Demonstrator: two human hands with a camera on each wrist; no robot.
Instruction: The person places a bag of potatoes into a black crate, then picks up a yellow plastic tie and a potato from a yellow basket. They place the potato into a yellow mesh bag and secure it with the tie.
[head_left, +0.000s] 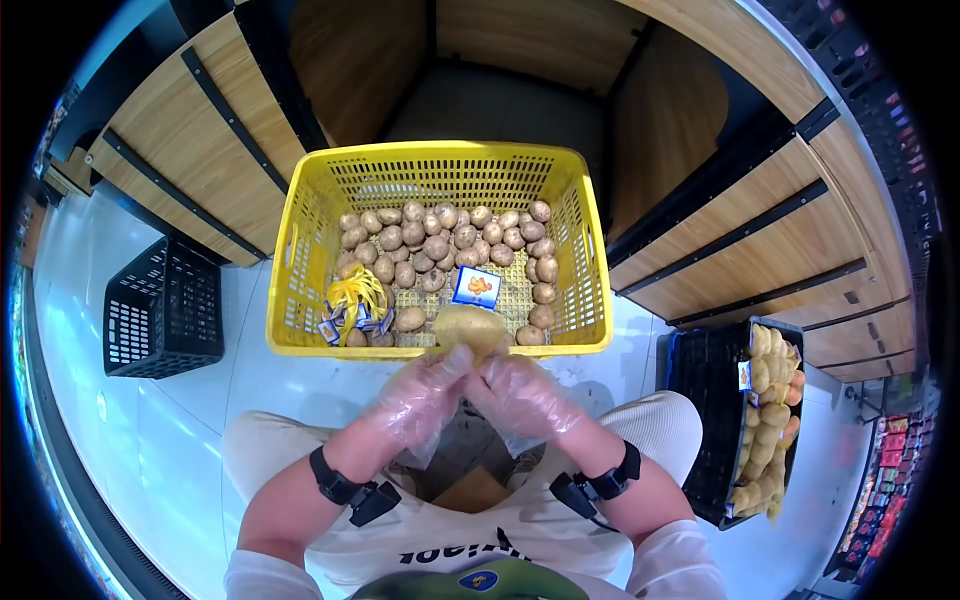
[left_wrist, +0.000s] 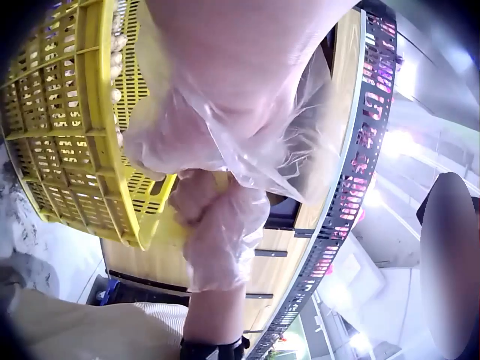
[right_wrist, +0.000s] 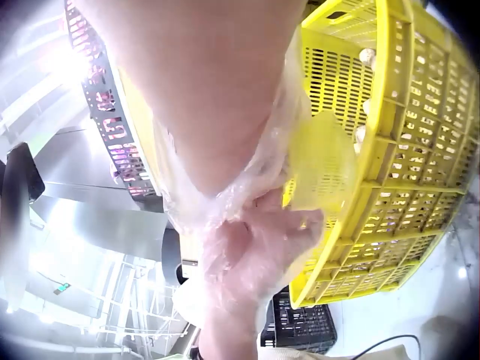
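Both hands wear clear plastic gloves and meet at the near rim of a yellow crate (head_left: 440,350). Between them they pinch a pale yellow mesh bag (head_left: 470,326), which hangs over the rim. My left hand (head_left: 428,388) holds its left side and my right hand (head_left: 520,392) its right side, thumbs close together. Just beyond the mesh lies a blue-and-white label card (head_left: 477,287). The right wrist view shows the translucent mesh bag (right_wrist: 324,161) spread beside the fingers. Loose potatoes (head_left: 435,245) cover the far part of the crate floor.
A bundle of yellow mesh bags (head_left: 357,300) with blue labels lies in the crate's near left corner. To the left stands a black crate (head_left: 165,310). At right, another black crate (head_left: 700,420) holds filled potato bags (head_left: 765,430). Wooden panels (head_left: 200,130) flank the yellow crate.
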